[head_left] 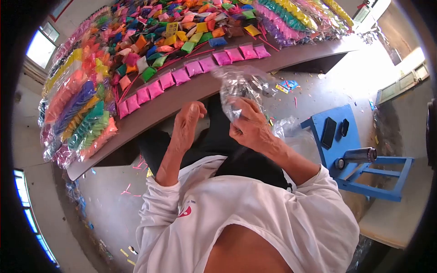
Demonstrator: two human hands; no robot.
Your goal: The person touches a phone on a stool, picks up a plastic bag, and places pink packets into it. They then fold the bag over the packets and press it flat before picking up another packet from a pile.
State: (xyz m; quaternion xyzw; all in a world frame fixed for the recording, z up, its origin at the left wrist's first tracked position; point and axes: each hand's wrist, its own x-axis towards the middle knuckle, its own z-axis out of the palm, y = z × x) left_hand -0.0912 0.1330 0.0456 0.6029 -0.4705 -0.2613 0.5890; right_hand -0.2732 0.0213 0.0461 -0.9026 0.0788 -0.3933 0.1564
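Note:
Clear, crinkled plastic bag [243, 84] is gripped in my right hand [250, 127], held up in front of the table edge and partly blurred. My left hand [187, 125] is raised a little to the left of it, fingers curled in and thumb up, with nothing visible in it. Beyond both hands, a row of small packets [180, 76] in pink and purple lies along the near edge of the brown table [157, 109].
A large heap of colourful packets [182, 36] covers the table. Bundled packets in clear bags [84, 109] lie at the left, more bundles [291, 20] at the back right. On my right, a blue stool [339, 118] carries a phone [328, 133] and a bottle [359, 155]. Scraps litter the floor.

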